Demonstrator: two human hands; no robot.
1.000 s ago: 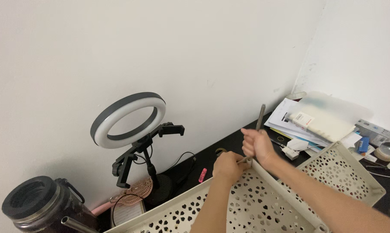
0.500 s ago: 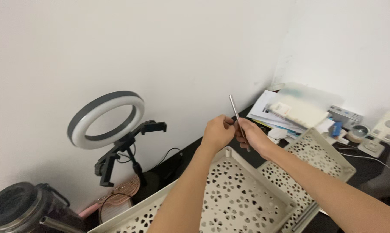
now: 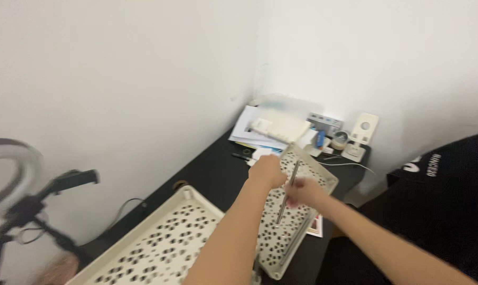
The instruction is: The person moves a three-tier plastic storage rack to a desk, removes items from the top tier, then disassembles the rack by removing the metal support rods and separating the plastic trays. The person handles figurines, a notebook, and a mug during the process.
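Note:
My right hand [image 3: 306,193] is closed around a thin metal rod [image 3: 282,210], which slants down over a cream perforated tray [image 3: 323,177] tilted on the black desk [image 3: 212,169]. My left hand [image 3: 268,171] is curled into a fist at that tray's left rim, just left of the rod's upper end; whether it grips the rim is unclear. A second cream perforated tray [image 3: 160,240] lies nearer, under my left forearm.
A ring light [image 3: 9,174] on a stand with a black phone clamp [image 3: 72,179] stands at the left. Papers and a white box [image 3: 273,129], a tape roll [image 3: 339,139] and a white stand [image 3: 363,132] fill the far corner. A black garment [image 3: 442,195] is at the right.
My view has swung right, pushing the ring light to the left edge. The rod has dropped from upright above the tray to slanting over it, and my left hand has come off it.

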